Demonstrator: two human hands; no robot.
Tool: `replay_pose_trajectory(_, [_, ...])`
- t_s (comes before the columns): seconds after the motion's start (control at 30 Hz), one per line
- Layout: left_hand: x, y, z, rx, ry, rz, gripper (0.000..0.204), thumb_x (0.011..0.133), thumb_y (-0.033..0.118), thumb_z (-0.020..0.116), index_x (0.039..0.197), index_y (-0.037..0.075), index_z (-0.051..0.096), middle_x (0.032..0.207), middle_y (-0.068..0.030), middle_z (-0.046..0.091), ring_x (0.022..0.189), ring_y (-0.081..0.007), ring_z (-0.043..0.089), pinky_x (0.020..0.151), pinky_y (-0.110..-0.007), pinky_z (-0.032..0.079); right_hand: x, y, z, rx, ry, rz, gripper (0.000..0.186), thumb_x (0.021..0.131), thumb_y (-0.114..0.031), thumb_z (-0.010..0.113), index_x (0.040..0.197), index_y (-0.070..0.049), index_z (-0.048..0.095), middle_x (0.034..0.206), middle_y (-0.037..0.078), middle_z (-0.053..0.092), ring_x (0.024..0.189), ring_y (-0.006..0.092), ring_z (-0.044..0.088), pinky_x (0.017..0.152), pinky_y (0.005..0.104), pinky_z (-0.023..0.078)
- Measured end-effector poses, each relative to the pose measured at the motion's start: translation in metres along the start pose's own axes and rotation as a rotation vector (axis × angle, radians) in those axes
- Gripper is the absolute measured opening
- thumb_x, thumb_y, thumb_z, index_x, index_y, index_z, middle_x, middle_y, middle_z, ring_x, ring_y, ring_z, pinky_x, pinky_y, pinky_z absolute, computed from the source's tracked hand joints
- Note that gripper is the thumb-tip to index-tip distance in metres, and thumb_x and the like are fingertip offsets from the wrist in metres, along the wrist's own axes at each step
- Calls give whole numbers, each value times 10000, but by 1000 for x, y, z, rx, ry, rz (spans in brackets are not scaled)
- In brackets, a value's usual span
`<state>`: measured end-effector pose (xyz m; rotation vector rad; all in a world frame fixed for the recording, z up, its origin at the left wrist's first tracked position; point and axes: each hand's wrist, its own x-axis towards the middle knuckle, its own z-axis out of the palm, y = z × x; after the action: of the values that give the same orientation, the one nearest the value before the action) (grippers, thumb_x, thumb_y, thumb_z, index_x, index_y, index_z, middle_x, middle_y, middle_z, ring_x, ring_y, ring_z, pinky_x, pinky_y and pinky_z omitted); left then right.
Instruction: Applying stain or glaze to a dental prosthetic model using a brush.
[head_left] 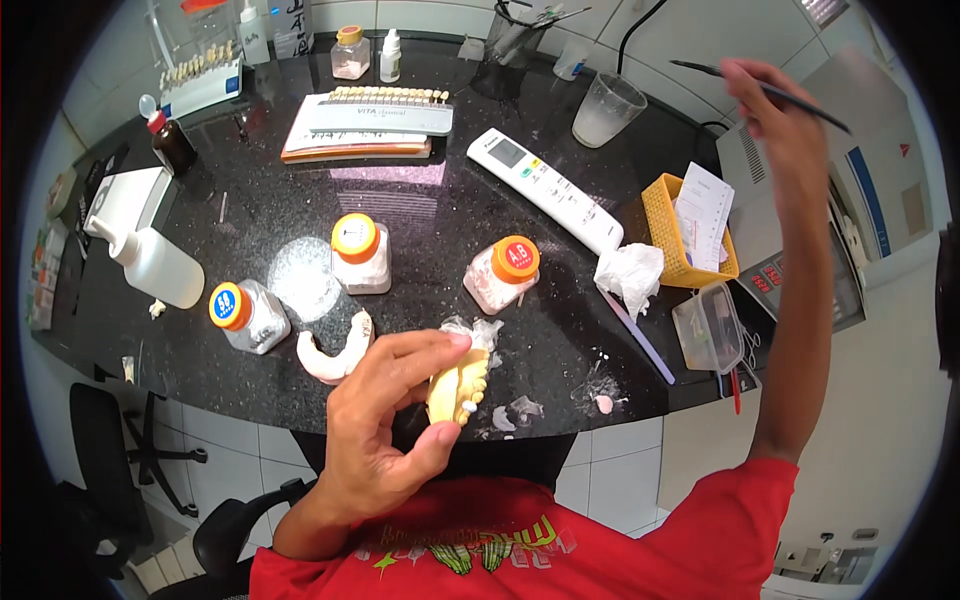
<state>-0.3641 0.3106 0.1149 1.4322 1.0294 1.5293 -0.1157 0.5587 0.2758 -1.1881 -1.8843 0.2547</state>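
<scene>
My left hand (375,420) grips a yellow dental cast (450,390) between thumb and fingers, near the front edge of the black counter. One white tooth (469,407) stands out among the yellow ones. Raised at the far right, my right hand (765,105) is closed around a thin dark brush (800,103); its narrow tip points left. Beside my left hand lies a pale horseshoe-shaped piece (335,362). Crumpled clear film (484,332) touches the far side of the cast. Three jars with orange lids, one jar (502,275) close by, stand beyond my left hand.
A white remote control (545,190) lies across the counter, near a cloudy glass (608,110) and a yellow basket (690,230). Shade guides (375,118) rest on booklets at the back. A white pump bottle (160,265) stands left. White crumbs and a purple stick (640,338) lie right.
</scene>
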Motion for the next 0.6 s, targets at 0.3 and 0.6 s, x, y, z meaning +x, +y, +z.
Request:
replay_pose_trajectory(0.3, [3,-2,-6,67,-1,5,472,796,150,695,1221,-14,572,1136,-190,561,965,-210,599,755,-280,532,70,65,65,-228,-310,-23,332,772,-373,691,858,-54,718,723,9,648,663,109,559,624,278,446])
replay_pose_trajectory(0.6, [-3,0,-5,-8,34,-48,572,824,241,702,1256,-79,507,1181,-210,502,1035,-236,585,838,-310,525,63,79,86,-475,-359,-90,327,739,-390,717,840,-80,741,740,65,687,683,174,633,657,314,473])
